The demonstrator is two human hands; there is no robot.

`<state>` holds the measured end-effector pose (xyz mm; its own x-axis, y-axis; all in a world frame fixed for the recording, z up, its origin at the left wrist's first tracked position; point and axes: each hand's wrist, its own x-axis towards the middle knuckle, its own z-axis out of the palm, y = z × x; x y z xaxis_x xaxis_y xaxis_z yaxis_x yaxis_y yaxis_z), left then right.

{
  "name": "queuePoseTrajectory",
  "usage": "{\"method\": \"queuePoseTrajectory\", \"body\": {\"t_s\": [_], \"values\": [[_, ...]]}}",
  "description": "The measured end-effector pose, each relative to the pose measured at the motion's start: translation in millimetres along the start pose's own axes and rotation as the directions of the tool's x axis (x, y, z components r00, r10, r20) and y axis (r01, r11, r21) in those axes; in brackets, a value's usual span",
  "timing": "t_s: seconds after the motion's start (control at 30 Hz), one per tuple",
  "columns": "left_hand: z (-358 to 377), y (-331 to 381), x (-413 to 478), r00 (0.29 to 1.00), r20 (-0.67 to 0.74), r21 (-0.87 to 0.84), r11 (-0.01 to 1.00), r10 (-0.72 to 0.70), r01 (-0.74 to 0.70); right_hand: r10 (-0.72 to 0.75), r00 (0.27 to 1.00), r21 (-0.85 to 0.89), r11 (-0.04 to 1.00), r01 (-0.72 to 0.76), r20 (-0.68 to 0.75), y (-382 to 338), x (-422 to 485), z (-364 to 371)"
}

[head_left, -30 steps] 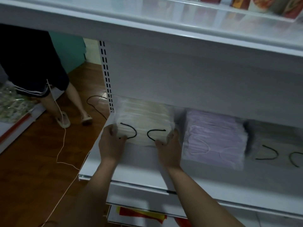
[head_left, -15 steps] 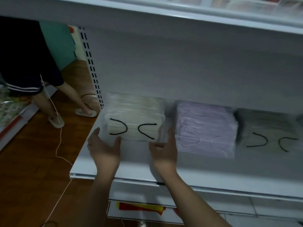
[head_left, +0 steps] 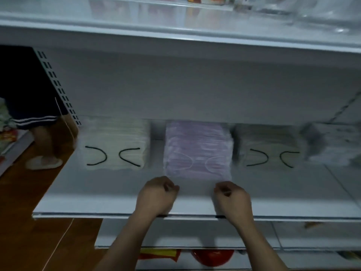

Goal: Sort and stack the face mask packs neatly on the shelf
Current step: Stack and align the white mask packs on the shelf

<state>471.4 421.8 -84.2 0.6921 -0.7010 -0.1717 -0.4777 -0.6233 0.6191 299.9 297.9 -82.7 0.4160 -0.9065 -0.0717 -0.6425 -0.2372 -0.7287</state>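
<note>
Purple pack: a stack of lilac face masks in a clear wrapper, lying flat on the white shelf, second from the left in a row of four and set towards the back panel. Its pale ear loops face the front. No print can be read on the wrapper.

Left hand and right hand: both reach in from the front edge of the shelf. The fingers of each are curled closed and pinch the front edge of the purple pack's wrapper, the left at the near-left corner, the right at the near-right corner.

White pack: just left of the purple pack with a narrow gap between them, at the shelf's left end; two black ear loops curve towards each other on its front face.

Grey-white pack: just right of the purple pack, also with two black ear loops.

Fourth pack: at the far right, pale and too blurred to describe further.

Upper shelf: carries coloured packets at the top edge of the view, their printing too blurred to read.

Lower shelf: a red item and a yellow-and-red packet show beneath, with no legible text.

Slotted upright: marks the left end of the unit. Beyond it a second person stands on the wooden floor in dark shorts with white stripes and a light slipper. A thin white cord trails across the floor.
</note>
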Motion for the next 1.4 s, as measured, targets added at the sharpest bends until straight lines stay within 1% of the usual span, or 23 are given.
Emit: {"method": "queuePoseTrajectory", "body": {"t_s": [0.03,0.07,0.1,0.17,0.2,0.27,0.33,0.53,0.67,0.77,0.9,1.0,1.1,1.23,1.3,1.4], "values": [[3,6,2,1.0,0.03,0.095,0.995,0.008,-0.011,-0.081,0.997,-0.155,0.985,0.079,-0.003,6,3,-7],[4,13,4,0.999,0.05,0.164,0.986,0.007,-0.015,-0.128,0.992,-0.25,0.961,0.121,-0.01,12,8,-9],[5,20,6,0.998,0.066,0.205,0.979,-0.008,-0.006,-0.138,0.99,-0.301,0.943,0.144,0.041,13,13,-11],[7,31,14,0.995,0.086,0.254,0.967,-0.044,0.021,-0.295,0.954,-0.445,0.849,0.284,0.046,15,30,-15],[8,37,20,0.994,0.094,0.275,0.961,-0.061,0.033,-0.305,0.949,-0.483,0.82,0.306,0.084,14,38,-16],[10,47,28,0.993,0.087,0.31,0.949,-0.083,0.052,-0.26,0.951,-0.508,0.804,0.309,0.166,16,50,-20],[13,54,35,0.995,0.053,0.318,0.946,-0.083,0.061,-0.256,0.943,-0.491,0.807,0.33,0.213,17,59,-23],[19,65,38,0.996,-0.049,0.315,0.945,-0.079,0.09,-0.299,0.923,-0.438,0.815,0.38,0.244,25,73,-32],[34,75,33,0.992,-0.068,0.321,0.939,-0.109,0.125,-0.354,0.9,-0.38,0.819,0.43,0.256,36,77,-39],[47,84,27,0.988,-0.084,0.283,0.947,-0.133,0.152,-0.399,0.875,-0.347,0.808,0.476,0.272,44,80,-44],[63,95,18,0.989,-0.102,0.251,0.959,-0.109,0.132,-0.442,0.851,-0.324,0.791,0.519,0.282,58,79,-50],[74,109,13,0.993,-0.104,0.227,0.97,-0.058,0.081,-0.468,0.855,-0.346,0.782,0.519,0.223,66,72,-55],[87,125,10,0.995,-0.097,0.217,0.976,0.005,0.016,-0.46,0.874,-0.34,0.806,0.485,0.156,73,71,-58],[101,142,9,0.994,-0.063,0.152,0.985,0.091,-0.08,-0.453,0.888,-0.315,0.834,0.454,0.081,83,71,-62],[106,150,11,0.991,-0.029,0.093,0.987,0.132,-0.129,-0.462,0.886,-0.293,0.843,0.451,0.034,88,70,-66],[116,161,14,0.985,-0.004,-0.058,0.983,0.174,-0.174,-0.388,0.921,-0.191,0.908,0.373,-0.044,94,67,-78]]}}
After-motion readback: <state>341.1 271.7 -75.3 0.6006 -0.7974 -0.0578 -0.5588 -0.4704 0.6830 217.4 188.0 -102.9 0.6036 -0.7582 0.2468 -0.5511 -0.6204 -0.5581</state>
